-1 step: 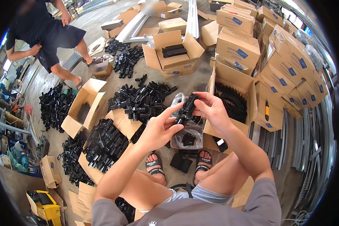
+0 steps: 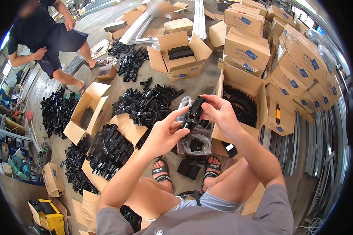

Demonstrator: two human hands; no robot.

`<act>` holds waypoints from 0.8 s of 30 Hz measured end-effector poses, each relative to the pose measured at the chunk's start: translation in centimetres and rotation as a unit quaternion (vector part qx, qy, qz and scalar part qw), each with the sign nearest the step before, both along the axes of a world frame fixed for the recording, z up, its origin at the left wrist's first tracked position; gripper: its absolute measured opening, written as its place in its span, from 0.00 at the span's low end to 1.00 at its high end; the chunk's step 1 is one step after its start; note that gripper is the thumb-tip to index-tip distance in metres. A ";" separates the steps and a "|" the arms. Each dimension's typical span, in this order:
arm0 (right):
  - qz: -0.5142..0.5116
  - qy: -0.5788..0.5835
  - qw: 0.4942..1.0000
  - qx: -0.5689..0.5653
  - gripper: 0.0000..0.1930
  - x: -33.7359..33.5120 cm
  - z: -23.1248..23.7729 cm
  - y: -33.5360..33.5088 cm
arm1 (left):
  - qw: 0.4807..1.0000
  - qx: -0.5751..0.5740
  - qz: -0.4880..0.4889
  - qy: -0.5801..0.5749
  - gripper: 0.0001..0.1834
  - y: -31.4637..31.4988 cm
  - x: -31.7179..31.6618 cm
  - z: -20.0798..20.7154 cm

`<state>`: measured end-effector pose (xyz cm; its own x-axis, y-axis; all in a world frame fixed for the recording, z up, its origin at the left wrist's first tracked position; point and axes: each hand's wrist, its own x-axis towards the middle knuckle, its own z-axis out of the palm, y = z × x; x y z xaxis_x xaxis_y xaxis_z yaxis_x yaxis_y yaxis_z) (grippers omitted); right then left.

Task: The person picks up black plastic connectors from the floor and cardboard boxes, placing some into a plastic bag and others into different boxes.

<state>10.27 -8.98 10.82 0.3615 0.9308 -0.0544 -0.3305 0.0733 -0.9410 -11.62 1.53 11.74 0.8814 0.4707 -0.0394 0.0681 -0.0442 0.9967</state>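
Observation:
A glossy black plastic part [image 2: 193, 113], long and jointed, is held up in front of me between both hands. My left hand [image 2: 163, 133] pinches its lower near end between thumb and fingers. At the upper far end, my right hand [image 2: 219, 112] grips it with thumb and fingertips. Beneath the hands stands a small carton [image 2: 208, 146] lined with a clear plastic bag [image 2: 202, 140], with dark pieces inside. A heap of similar black parts [image 2: 145, 102] lies just beyond my left hand. To the left, more parts [image 2: 109, 150] are laid in rows on cardboard.
An open carton [image 2: 261, 96] of black toothed strips stands at right, before stacked closed cartons [image 2: 247, 51]. Another open carton [image 2: 157, 60] holds black parts farther ahead. Metal profiles [image 2: 317, 156] lie far right. A co-worker [image 2: 53, 43] is at the upper left. A flat black piece [image 2: 188, 169] lies between my feet.
The black part has turned very slightly in my hands, which stay in nearly the same place. The co-worker at the upper left has shifted a little.

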 end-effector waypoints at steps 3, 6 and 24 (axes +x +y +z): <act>0.024 -0.005 1.000 0.009 0.21 0.6 -0.2 0.3 | 1.000 0.001 0.004 0.002 0.38 0.1 0.0 0.5; 0.037 0.014 0.999 0.004 0.22 0.9 -0.4 0.5 | 1.000 0.002 0.010 -0.006 0.38 0.1 0.1 0.5; 0.055 0.033 0.997 0.048 0.23 1.6 -1.2 1.1 | 0.989 0.138 0.052 0.004 0.37 -0.3 0.3 -0.3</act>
